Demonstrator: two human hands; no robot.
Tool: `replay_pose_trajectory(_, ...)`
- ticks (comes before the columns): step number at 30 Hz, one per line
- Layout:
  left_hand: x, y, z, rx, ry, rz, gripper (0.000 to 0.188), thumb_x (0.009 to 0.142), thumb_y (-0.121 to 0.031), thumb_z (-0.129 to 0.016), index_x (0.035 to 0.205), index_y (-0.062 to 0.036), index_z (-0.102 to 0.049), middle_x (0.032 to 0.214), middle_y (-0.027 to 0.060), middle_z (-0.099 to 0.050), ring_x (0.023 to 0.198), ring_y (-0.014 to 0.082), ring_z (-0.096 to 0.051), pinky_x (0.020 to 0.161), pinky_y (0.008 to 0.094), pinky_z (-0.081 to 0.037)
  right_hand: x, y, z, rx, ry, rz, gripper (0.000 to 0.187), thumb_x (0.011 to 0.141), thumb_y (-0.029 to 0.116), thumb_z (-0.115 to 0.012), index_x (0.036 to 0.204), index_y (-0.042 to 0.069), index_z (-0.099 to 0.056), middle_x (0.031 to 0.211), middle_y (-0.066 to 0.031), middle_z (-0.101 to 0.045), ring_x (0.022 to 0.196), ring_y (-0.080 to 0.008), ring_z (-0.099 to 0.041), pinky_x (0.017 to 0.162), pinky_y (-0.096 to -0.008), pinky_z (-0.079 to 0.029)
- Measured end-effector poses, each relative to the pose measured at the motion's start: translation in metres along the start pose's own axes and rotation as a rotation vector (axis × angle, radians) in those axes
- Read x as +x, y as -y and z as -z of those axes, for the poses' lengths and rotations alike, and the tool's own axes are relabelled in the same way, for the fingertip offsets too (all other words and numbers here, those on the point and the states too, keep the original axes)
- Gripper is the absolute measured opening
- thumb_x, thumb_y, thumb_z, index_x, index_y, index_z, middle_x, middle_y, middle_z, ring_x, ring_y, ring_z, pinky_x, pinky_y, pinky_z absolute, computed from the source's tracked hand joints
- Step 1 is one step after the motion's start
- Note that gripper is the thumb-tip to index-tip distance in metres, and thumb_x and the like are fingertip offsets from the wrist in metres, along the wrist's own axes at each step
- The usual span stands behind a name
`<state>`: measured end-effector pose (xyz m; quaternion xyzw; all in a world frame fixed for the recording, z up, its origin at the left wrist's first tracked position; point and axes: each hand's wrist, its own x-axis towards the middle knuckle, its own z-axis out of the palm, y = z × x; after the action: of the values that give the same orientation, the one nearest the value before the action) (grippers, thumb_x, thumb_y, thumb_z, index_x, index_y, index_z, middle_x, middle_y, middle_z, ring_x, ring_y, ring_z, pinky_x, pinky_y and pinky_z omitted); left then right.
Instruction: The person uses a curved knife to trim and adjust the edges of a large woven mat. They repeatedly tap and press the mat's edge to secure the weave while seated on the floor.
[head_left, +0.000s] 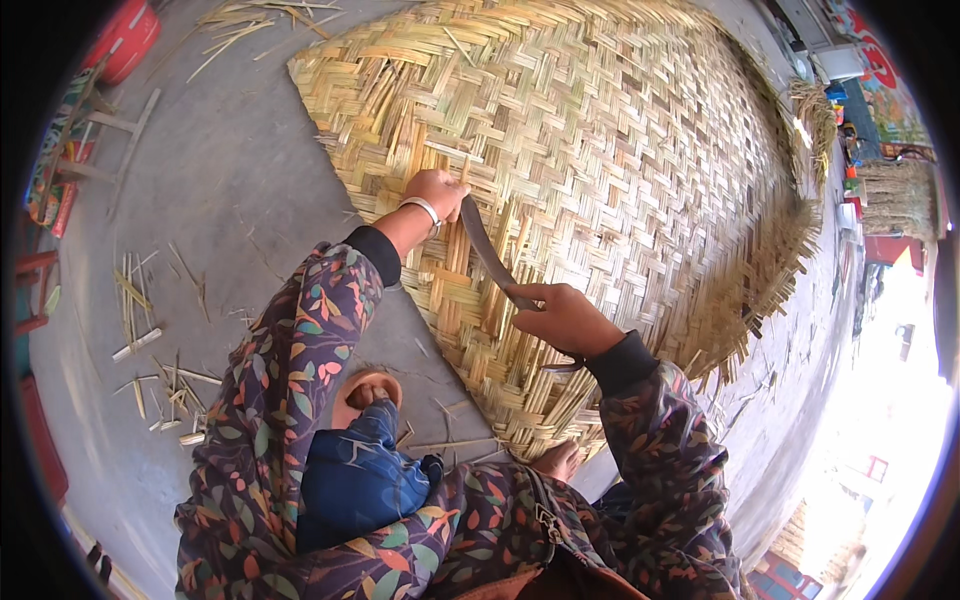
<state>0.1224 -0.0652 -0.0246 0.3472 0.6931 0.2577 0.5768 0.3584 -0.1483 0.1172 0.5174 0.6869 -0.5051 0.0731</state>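
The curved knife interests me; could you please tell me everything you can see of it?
The knife has a long, narrow, dark blade, apparently metal, bowed in a gentle curve. It slants across the view of the woven mat, its far end up beside the left hand; whether it touches either is unclear. The right hand is closed around its near end, hiding most of the grip.

White glare at right, bright light on woven mat (610, 140), dark curved rim.
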Motion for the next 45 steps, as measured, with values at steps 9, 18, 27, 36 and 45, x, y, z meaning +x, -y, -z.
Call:
replay_pose_trajectory(9, -0.012, 0.003, 0.002, -0.27, 0.058, 0.175, 0.04, 0.088, -0.046, -0.068, 0.077, -0.0091, -0.055, 0.056, -0.0023, -0.048, 0.038, 0.0076, -0.043, 0.032, 0.0215, -0.028, 0.026, -0.01, -0.054, -0.17, -0.207, -0.01, 0.058, 0.074, 0.032, -0.066, 0.129, 0.016, -0.057, 0.084, -0.018, -0.068, 0.079, -0.0364, -0.066, 0.072, -0.0462, -0.052)
replay_pose_trajectory(18, -0.035, -0.013, 0.004, -0.373, 0.177, 0.325, 0.03, 0.085, -0.033, -0.072, 0.075, -0.0118, -0.054, 0.053, -0.0039, -0.041, 0.037, 0.0065, -0.033, 0.034, 0.0236, -0.02, 0.044, 0.004, -0.06, -0.206, -0.251, -0.051, 0.047, 0.076, 0.028, -0.063, 0.12, 0.013, -0.054, 0.079, -0.0183, -0.068, 0.076, -0.0378, -0.067, 0.068, -0.0495, -0.052)
replay_pose_trajectory(27, -0.008, -0.002, -0.024, -0.148, -0.054, 0.181, 0.026, 0.085, -0.022, -0.066, 0.067, -0.0039, -0.057, 0.053, 0.0035, -0.052, 0.036, 0.0143, -0.045, 0.033, 0.0296, -0.03, 0.052, 0.012, -0.065, -0.28, -0.26, -0.041, 0.047, 0.077, 0.027, -0.061, 0.121, 0.014, -0.054, 0.077, -0.019, -0.067, 0.074, -0.0389, -0.067, 0.065, -0.0506, -0.052)
replay_pose_trajectory(36, -0.003, 0.005, -0.016, -0.007, -0.092, 0.046, 0.033, 0.083, -0.018, -0.056, 0.054, -0.0012, -0.055, 0.047, 0.0075, -0.055, 0.038, 0.0204, -0.056, 0.038, 0.0355, -0.043, 0.054, 0.009, -0.067, -0.258, -0.297, -0.036, 0.045, 0.076, 0.028, -0.061, 0.119, 0.015, -0.056, 0.077, -0.0193, -0.067, 0.075, -0.0395, -0.066, 0.068, -0.0505, -0.052)
replay_pose_trajectory(45, -0.003, 0.001, -0.019, 0.061, -0.113, 0.036, 0.038, 0.088, -0.036, -0.067, 0.078, 0.0001, -0.061, 0.058, 0.0052, -0.058, 0.042, 0.0149, -0.056, 0.039, 0.0296, -0.043, 0.056, 0.015, -0.072, -0.275, -0.3, -0.051, 0.036, 0.079, 0.024, -0.061, 0.112, 0.01, -0.055, 0.08, -0.0177, -0.068, 0.076, -0.0379, -0.067, 0.066, -0.0498, -0.053)
